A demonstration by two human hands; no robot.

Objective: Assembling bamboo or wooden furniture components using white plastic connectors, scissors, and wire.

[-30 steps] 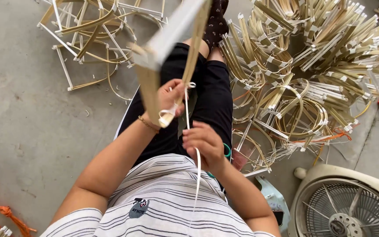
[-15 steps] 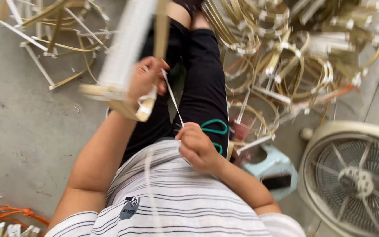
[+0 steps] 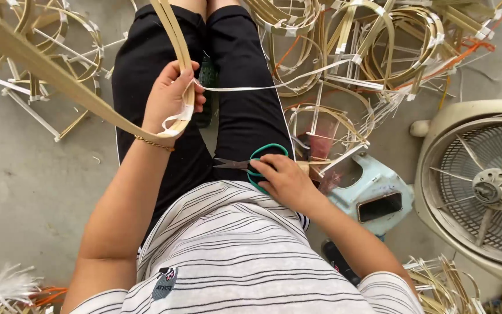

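Note:
My left hand (image 3: pixel 167 96) grips two bamboo strips (image 3: pixel 82 87) where they meet, bound there with a white plastic strap (image 3: pixel 245 88) whose loose end trails off to the right. My right hand (image 3: pixel 283 180) rests on my lap over green-handled scissors (image 3: pixel 251 164), fingers at the handle loops, blades pointing left. My legs in black trousers (image 3: pixel 239 99) stretch away from me over the floor.
Heaps of bent bamboo frames (image 3: pixel 373 46) tied with white strap lie at upper right and upper left (image 3: pixel 42 52). A pale blue stool (image 3: pixel 373 192) holding a dark phone stands to my right, a floor fan (image 3: pixel 483 186) beyond it. Strap scraps (image 3: pixel 7 288) sit lower left.
My right hand let go of the strap near my left hand and dropped to the scissors on my lap. The view swung; my left hand still holds the strips.

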